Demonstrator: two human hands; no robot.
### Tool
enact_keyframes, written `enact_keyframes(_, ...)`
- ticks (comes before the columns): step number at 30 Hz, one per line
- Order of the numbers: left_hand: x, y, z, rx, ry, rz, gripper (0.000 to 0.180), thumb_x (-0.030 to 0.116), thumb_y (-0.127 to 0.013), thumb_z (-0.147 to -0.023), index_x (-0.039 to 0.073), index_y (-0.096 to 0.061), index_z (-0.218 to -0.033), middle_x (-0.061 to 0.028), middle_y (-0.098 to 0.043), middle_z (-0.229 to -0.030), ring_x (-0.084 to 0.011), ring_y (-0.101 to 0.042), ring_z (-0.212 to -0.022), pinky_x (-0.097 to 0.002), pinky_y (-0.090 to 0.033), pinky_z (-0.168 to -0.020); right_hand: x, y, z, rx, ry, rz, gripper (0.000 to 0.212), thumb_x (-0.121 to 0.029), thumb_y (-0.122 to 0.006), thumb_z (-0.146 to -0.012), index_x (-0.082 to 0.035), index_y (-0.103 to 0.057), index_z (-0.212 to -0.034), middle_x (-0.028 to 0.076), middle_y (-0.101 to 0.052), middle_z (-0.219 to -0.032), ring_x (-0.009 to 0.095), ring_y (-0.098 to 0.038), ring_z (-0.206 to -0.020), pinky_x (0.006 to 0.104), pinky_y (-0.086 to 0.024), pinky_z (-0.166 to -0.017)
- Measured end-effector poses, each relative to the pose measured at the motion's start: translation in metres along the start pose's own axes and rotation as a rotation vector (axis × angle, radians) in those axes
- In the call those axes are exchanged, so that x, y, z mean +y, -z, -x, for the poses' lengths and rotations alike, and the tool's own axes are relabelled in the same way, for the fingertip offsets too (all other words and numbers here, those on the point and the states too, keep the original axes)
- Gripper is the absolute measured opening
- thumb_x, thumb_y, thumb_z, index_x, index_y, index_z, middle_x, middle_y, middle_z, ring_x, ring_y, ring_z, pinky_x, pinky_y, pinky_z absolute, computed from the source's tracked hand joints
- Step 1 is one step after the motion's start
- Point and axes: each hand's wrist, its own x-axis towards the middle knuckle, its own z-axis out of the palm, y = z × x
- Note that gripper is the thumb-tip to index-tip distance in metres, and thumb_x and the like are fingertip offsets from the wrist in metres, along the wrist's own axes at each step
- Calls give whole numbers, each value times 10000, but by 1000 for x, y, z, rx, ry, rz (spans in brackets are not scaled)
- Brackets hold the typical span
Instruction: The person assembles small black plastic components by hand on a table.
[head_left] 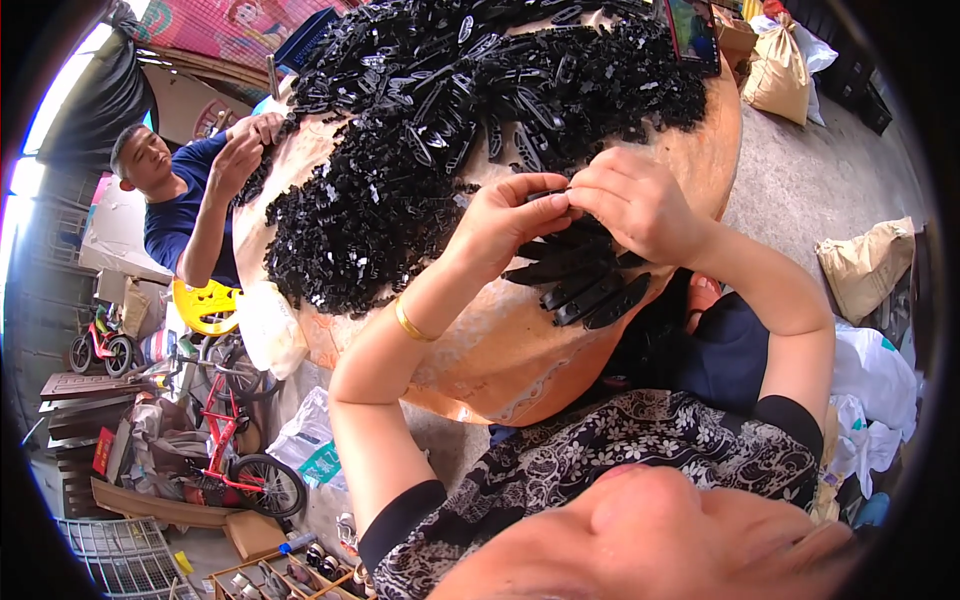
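Over the near part of the table, my left hand (512, 218) and my right hand (636, 203) meet fingertip to fingertip. Between their pinched fingers shows a bit of a black plastic piece, mostly hidden. Just below the hands lie several long, smooth black plastic pieces (588, 285), fanned out by the table's near edge. Beyond my left hand spreads a heap of small, jagged black plastic parts (345, 215). Longer black parts with hollow, ribbed insides (435, 110) lie across the far middle of the pile.
An orange-patterned cloth (470, 365) covers the round table. At the far left, another person (200, 200) works with both hands at the table's edge. A phone-like screen (692, 35) stands at the far right. Sacks (778, 75) and a red bicycle (225, 440) are on the floor.
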Motion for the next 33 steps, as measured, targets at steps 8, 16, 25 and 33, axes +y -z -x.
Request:
enact_keyframes(8, 7, -2, 4, -47, -184, -199, 402, 81, -662, -832, -53, -515, -1181, -107, -597, -1080, -156, -619, -924, -268, -517, -834, 0, 8, -6, -126, -782, -734, 297, -51, -673, -756, -31, -573, -1035, 66, -609, -958, 206, -580, -900, 302, -469, -758)
enact_keyframes(16, 5, -3, 3, -94, -68, -58, 354, 87, -600, -881, -50, -511, -1195, -119, -603, -1087, -173, -632, -926, -273, -525, -852, 5, 8, -2, 42, -265, -328, 102, -70, -707, -745, -23, -650, -815, 69, -641, -861, 216, -601, -790, 296, -492, -663)
enact_keyframes(25, 2, -4, 3, -88, -70, -13, 370, 97, -595, -886, -55, -504, -1211, -137, -610, -1089, -189, -629, -959, -277, -519, -866, 2, 3, -2, 128, -317, -385, 125, -54, -716, -717, -15, -637, -806, 84, -649, -848, 236, -608, -767, 317, -495, -652)
enact_keyframes(33, 0, -3, 2, -67, -77, -77, 367, 81, -638, -853, -55, -534, -1178, -115, -632, -1035, -160, -635, -918, -254, -525, -825, 6, 4, 2, 33, -259, -332, 155, -32, -710, -716, -15, -629, -847, 101, -647, -892, 263, -611, -781, 326, -497, -675)
